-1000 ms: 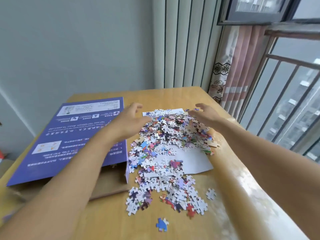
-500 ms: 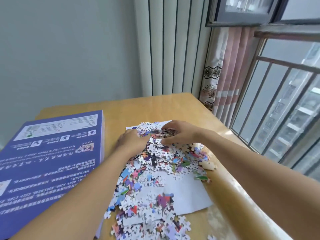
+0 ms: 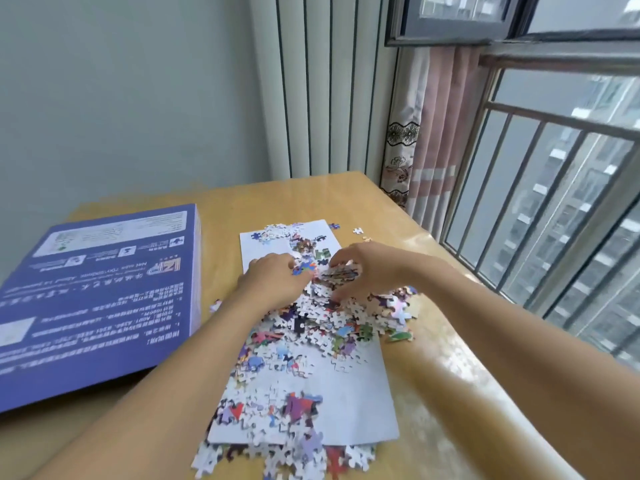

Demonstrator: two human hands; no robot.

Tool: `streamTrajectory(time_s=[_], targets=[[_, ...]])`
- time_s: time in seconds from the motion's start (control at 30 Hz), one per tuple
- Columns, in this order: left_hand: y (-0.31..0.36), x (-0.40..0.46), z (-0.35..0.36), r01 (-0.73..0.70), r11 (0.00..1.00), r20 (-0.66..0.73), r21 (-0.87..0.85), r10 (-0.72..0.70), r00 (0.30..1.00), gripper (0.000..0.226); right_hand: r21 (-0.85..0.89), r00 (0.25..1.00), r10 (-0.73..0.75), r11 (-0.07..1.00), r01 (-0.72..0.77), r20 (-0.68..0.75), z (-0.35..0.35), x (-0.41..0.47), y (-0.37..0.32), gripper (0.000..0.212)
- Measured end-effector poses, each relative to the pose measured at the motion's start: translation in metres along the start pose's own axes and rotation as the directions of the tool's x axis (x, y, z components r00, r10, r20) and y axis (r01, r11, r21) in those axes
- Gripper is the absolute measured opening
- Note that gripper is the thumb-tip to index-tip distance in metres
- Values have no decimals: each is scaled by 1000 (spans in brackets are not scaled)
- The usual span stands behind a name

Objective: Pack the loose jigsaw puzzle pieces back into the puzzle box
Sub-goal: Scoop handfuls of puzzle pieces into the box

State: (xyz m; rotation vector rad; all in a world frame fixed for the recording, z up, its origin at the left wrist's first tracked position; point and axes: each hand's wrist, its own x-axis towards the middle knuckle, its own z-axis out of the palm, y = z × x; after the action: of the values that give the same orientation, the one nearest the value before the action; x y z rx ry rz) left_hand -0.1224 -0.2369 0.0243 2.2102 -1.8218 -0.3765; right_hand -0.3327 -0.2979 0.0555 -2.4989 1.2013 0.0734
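Purple puzzle box (image 3: 100, 292), long axis toward wall

The puzzle box (image 3: 100, 292) is cut off by the left edge, and its small printed text is too blurred to read. The fingertips of the left hand (image 3: 273, 278) and of the right hand (image 3: 363, 271) are hidden among the puzzle pieces (image 3: 311, 327), so the grip cannot be told. The pieces at the bottom run past the edge. The white sheet (image 3: 353, 403) is partly covered.
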Motion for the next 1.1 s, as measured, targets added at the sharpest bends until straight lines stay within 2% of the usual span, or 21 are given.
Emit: streamTrajectory(time_s=[0.07,0.17,0.27,0.33,0.37,0.43,0.5,0.73,0.83,1.0,1.07,1.1], targets=[[-1,-11,0,-18,1000,28,-10,18,999,58,-4,999,24,1000,-25,-21,-4,-11,2,101],[-1,-32,-5,-19,999,61,-40,22,998,74,-76,975,208,974,-214,-72,-11,-15,15,126],[2,-65,-10,-42,995,134,-93,54,989,96,62,940,342,938,-342,16,-14,-22,22,125],[2,-92,-5,-93,996,214,-16,94,972,115,146,949,306,938,-314,72,-10,-29,16,118],[1,-103,1,-125,991,240,50,110,964,120,174,957,287,941,-292,50,-7,-30,13,113],[0,-118,12,-165,975,215,149,131,968,120,202,960,280,941,-272,-11,-2,-33,4,108],[0,-123,19,-165,971,143,173,141,980,115,185,961,275,946,-266,-25,-1,-34,-7,110],[7,-121,28,-128,975,26,181,126,992,112,18,934,351,936,-353,65,-3,-28,-39,134],[6,-119,30,-116,981,-10,155,120,993,116,-48,921,380,925,-377,91,-3,-25,-54,121],[3,-118,29,-81,993,-63,81,87,994,115,12,948,317,948,-317,29,-6,-24,-62,101],[1,-117,28,-65,997,-85,48,69,994,112,62,953,303,951,-304,29,-7,-21,-60,103],[1,-117,27,-64,997,-93,41,67,993,111,86,952,304,948,-306,41,-7,-18,-58,112]])
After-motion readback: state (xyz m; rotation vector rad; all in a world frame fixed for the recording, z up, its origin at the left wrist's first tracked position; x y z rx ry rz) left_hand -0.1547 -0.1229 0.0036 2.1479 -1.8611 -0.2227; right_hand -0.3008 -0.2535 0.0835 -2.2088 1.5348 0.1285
